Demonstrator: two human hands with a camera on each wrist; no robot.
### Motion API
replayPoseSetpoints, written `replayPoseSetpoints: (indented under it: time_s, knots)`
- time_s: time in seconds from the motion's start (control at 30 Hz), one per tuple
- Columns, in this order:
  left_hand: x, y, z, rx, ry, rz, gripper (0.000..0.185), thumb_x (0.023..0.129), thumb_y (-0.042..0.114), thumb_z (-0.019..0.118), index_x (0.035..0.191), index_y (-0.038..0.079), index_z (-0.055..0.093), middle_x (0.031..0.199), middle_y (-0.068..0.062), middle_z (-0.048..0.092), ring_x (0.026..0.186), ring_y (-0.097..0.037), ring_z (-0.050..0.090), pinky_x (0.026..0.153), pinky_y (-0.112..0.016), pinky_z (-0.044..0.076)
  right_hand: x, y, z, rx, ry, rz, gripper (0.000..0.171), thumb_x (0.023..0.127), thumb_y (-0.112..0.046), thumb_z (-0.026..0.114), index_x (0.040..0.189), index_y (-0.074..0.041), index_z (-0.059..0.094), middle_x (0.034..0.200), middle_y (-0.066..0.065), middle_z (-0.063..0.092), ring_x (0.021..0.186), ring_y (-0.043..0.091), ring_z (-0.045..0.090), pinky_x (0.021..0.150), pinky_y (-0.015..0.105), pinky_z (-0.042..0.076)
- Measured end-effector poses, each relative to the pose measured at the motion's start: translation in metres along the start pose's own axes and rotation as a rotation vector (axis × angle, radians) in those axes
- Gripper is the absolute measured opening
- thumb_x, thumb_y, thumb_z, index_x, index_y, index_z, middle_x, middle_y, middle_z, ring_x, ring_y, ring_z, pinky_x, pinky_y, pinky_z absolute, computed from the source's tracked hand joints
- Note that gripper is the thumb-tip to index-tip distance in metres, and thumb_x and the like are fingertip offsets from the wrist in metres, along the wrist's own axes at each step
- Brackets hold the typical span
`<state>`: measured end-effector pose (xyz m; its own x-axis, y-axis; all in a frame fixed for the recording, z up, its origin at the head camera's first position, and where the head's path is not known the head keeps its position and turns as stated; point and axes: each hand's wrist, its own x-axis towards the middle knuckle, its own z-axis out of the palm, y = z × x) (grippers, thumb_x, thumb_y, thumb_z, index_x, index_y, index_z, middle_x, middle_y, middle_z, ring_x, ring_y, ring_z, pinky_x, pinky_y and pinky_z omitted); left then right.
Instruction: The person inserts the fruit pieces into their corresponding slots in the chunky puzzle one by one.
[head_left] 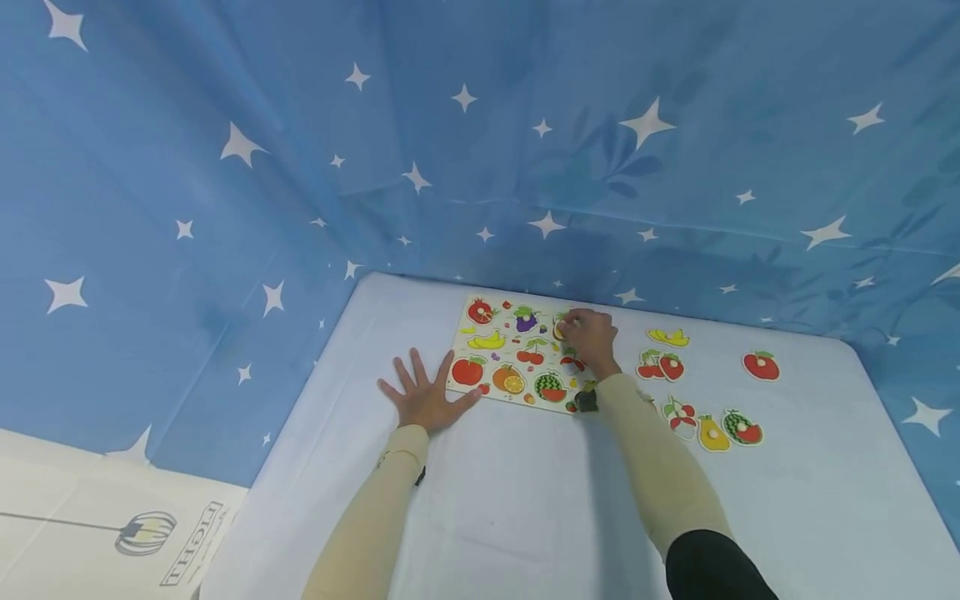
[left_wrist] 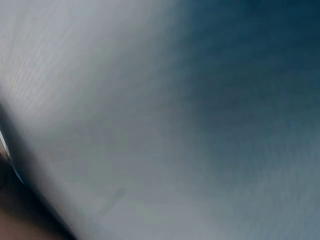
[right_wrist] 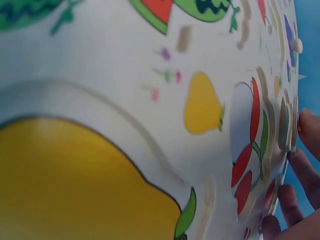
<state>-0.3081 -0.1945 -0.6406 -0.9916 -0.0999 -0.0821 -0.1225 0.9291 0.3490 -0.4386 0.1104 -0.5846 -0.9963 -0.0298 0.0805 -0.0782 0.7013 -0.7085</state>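
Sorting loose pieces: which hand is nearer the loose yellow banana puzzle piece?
Right. The right hand sits just left of the yellow banana puzzle piece; the left hand lies flat far beyond the fruit puzzle board.

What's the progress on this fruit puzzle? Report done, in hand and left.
Done: cannot tell which slots are filled on the puzzle board. In hand: the right hand pinches a piece at the board's far right corner, while the left hand lies flat beside the board's left edge. Left: loose pieces on the table, including bananas, a tomato, a pear and a watermelon.
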Motion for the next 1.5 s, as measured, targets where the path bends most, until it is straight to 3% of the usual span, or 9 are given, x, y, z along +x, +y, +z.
replayPoseSetpoints:
  time_s: [0.3, 0.47, 0.7, 1.0, 1.13, 1.23, 1.37, 1.5]
  knots:
    - [0.003, -0.004, 0.006, 0.019, 0.037, 0.015, 0.105, 0.085, 0.091, 0.052, 0.172, 0.039, 0.023, 0.176, -0.027, -0.007, 0.157, -0.06, -0.009, 0.11, -0.088, -0.004, -0.005, 0.001, 0.01, -0.007, 0.083, -0.064, 0.011, 0.102, -0.013, 0.074, 0.099, -0.003, 0.077, 0.121, 0.023, 0.07, 0.126, 0.053, 0.048, 0.1, 0.074, 0.028]
    - [0.004, -0.004, 0.008, 0.02, 0.038, 0.008, 0.105, 0.084, 0.091, 0.052, 0.172, 0.04, 0.023, 0.176, -0.026, -0.007, 0.157, -0.059, -0.009, 0.11, -0.088, -0.004, -0.004, 0.0, 0.014, -0.031, 0.111, -0.062, 0.011, 0.101, -0.013, 0.076, 0.099, -0.003, 0.078, 0.128, 0.022, 0.069, 0.126, 0.053, 0.049, 0.101, 0.074, 0.029]
    - [0.002, -0.003, 0.008, 0.01, 0.032, 0.007, 0.105, 0.084, 0.092, 0.051, 0.171, 0.04, 0.023, 0.176, -0.027, -0.008, 0.157, -0.059, -0.009, 0.11, -0.088, -0.004, -0.004, -0.003, 0.015, -0.11, 0.112, -0.039, 0.014, 0.101, -0.017, 0.077, 0.099, -0.004, 0.08, 0.139, 0.022, 0.066, 0.129, 0.053, 0.049, 0.1, 0.074, 0.032]
    - [0.005, -0.004, 0.008, 0.008, 0.032, 0.006, 0.105, 0.084, 0.091, 0.052, 0.172, 0.04, 0.022, 0.176, -0.026, -0.009, 0.157, -0.059, -0.01, 0.11, -0.088, -0.005, -0.001, 0.001, 0.014, -0.116, 0.079, -0.028, 0.018, 0.103, -0.022, 0.074, 0.103, -0.005, 0.079, 0.146, 0.02, 0.062, 0.135, 0.054, 0.045, 0.102, 0.075, 0.03]
    - [0.004, -0.002, 0.01, -0.001, 0.018, 0.011, 0.106, 0.084, 0.093, 0.05, 0.172, 0.041, 0.021, 0.176, -0.025, -0.012, 0.157, -0.059, -0.012, 0.11, -0.087, -0.006, -0.003, 0.007, 0.008, -0.089, 0.035, -0.037, 0.021, 0.102, -0.022, 0.075, 0.113, -0.004, 0.079, 0.15, 0.02, 0.06, 0.138, 0.054, 0.042, 0.104, 0.075, 0.027]
    - [0.004, -0.002, 0.01, -0.001, 0.021, 0.014, 0.106, 0.084, 0.094, 0.049, 0.172, 0.042, 0.02, 0.176, -0.026, -0.011, 0.157, -0.059, -0.012, 0.11, -0.087, -0.006, -0.005, 0.011, 0.002, -0.081, -0.023, -0.05, 0.033, 0.101, -0.022, 0.077, 0.128, -0.004, 0.075, 0.155, 0.021, 0.056, 0.141, 0.053, 0.038, 0.107, 0.075, 0.025]
    - [0.003, -0.003, 0.009, 0.005, 0.029, 0.014, 0.106, 0.084, 0.094, 0.049, 0.172, 0.041, 0.021, 0.176, -0.026, -0.01, 0.157, -0.059, -0.01, 0.11, -0.087, -0.005, -0.006, 0.014, -0.006, -0.088, -0.133, -0.053, 0.06, 0.1, -0.025, 0.078, 0.153, -0.005, 0.057, 0.166, 0.022, 0.042, 0.151, 0.052, 0.028, 0.114, 0.075, 0.018]
    - [0.003, -0.005, 0.006, 0.013, 0.027, 0.006, 0.106, 0.084, 0.093, 0.049, 0.172, 0.041, 0.021, 0.176, -0.026, -0.009, 0.157, -0.059, -0.01, 0.11, -0.088, -0.005, -0.005, 0.018, -0.013, -0.078, -0.22, -0.061, 0.086, 0.097, -0.028, 0.081, 0.167, -0.006, 0.036, 0.174, 0.023, 0.023, 0.159, 0.048, 0.013, 0.121, 0.074, 0.011]
